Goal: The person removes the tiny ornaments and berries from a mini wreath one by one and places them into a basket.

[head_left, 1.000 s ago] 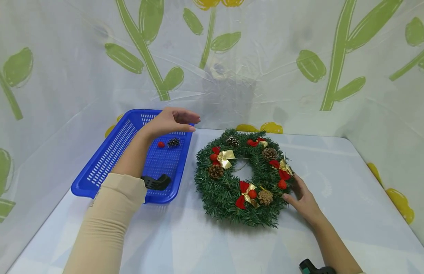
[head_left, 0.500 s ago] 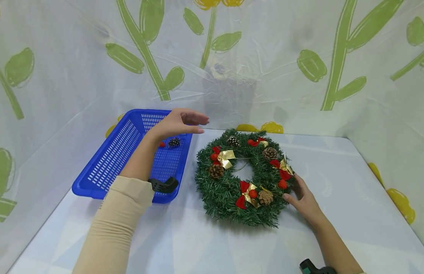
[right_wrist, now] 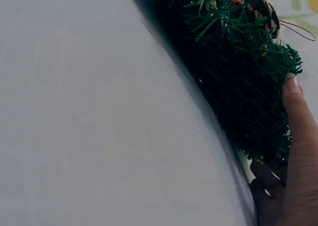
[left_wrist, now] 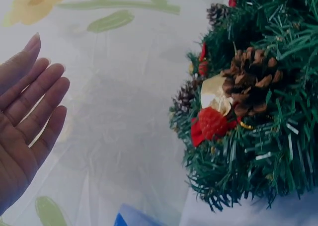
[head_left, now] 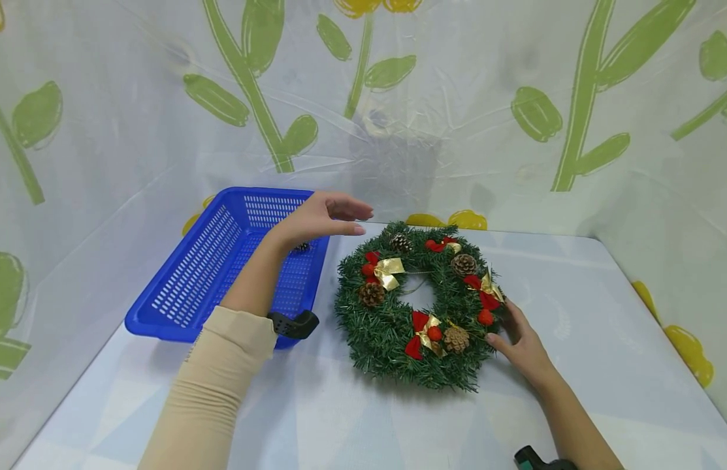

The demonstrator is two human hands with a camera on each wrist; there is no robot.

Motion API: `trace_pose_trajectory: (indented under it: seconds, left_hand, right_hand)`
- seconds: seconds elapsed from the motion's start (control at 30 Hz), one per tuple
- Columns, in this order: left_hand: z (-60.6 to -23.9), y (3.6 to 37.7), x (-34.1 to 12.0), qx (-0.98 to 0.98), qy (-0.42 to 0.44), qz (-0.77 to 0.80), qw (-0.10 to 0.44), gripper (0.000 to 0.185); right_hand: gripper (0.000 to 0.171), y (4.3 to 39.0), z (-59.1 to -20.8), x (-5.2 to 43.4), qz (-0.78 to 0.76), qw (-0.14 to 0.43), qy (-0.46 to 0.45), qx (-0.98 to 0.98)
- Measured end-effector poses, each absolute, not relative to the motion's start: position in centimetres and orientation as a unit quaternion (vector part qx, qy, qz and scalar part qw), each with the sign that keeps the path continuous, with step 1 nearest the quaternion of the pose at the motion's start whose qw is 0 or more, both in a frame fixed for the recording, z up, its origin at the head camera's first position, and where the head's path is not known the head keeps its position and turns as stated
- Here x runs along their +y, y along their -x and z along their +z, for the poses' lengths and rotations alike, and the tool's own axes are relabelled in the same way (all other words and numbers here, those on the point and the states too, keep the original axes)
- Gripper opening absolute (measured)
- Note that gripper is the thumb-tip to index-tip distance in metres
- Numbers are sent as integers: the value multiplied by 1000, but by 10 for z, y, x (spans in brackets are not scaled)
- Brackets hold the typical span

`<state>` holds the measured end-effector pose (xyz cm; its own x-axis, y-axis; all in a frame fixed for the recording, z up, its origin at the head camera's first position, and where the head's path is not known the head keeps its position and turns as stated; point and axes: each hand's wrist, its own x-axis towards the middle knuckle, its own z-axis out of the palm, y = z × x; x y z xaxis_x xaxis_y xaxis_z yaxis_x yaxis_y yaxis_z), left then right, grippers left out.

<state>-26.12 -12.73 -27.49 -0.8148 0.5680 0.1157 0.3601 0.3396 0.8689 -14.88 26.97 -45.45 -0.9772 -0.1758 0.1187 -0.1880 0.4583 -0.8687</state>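
Observation:
A round green Christmas wreath [head_left: 369, 329], with red and gold bows, red berries and pine cones, lies on the table. My right hand [head_left: 524, 349] grips its right edge; in the right wrist view the thumb [right_wrist: 298, 109] presses the outer needles while the other fingers reach underneath. Over the right rim of a blue plastic basket [head_left: 141, 323], my left hand [head_left: 316, 219] hovers with nothing in it. Its fingers and thumb are spread apart, pointing toward the wreath. The left wrist view has that hand [left_wrist: 25, 126] apart from the wreath's pine cones and berries.
Inside the basket a dark pine cone [head_left: 302, 247] shows partly behind the left wrist. A white sheet [head_left: 457, 130] printed with green plants hangs behind and beside the table [head_left: 575, 326]. Black camera mounts [head_left: 295, 324] sit on both wrists.
My left hand has moved right, from over the basket toward the wreath, with its fingers still spread. The wreath and my right hand have stayed in place.

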Motion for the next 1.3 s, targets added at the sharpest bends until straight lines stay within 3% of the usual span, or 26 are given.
trace_pose_trajectory:
  seconds: [1.3]
  left_hand:
    - [-283,230,-70,783,-348,503,115,38]
  right_hand:
    - [82,149,-456,271,507,5,-110,-855]
